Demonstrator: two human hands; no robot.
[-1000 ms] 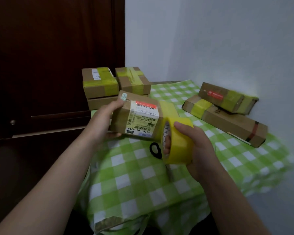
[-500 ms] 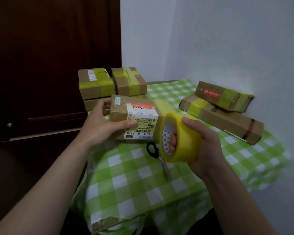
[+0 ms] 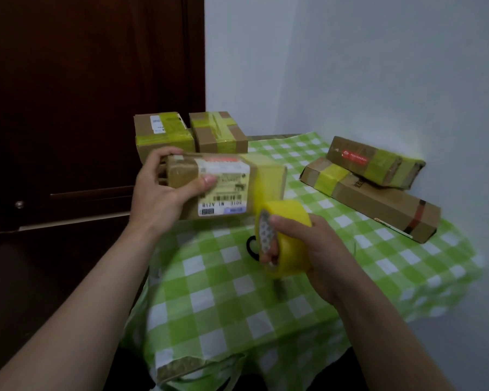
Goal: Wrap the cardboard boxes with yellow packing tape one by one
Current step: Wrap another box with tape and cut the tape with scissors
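My left hand (image 3: 164, 193) grips the left end of a small cardboard box (image 3: 226, 187) held in the air above the table, thumb pressed on its white shipping label. A band of yellow tape wraps the box's right end and runs down to the yellow tape roll (image 3: 285, 238). My right hand (image 3: 308, 249) holds that roll just below the box, fingers through its core.
A green-and-white checked cloth (image 3: 237, 300) covers the table. Taped boxes (image 3: 189, 134) are stacked at the back left, two longer taped boxes (image 3: 378, 187) lie at the right by the white wall. Black scissors handles (image 3: 251, 246) peek out behind the roll. A dark wooden door stands at left.
My left hand has turned the box and shifted its thumb onto the label. The roll has dropped lower under the box's right end, with more tape laid over that end.
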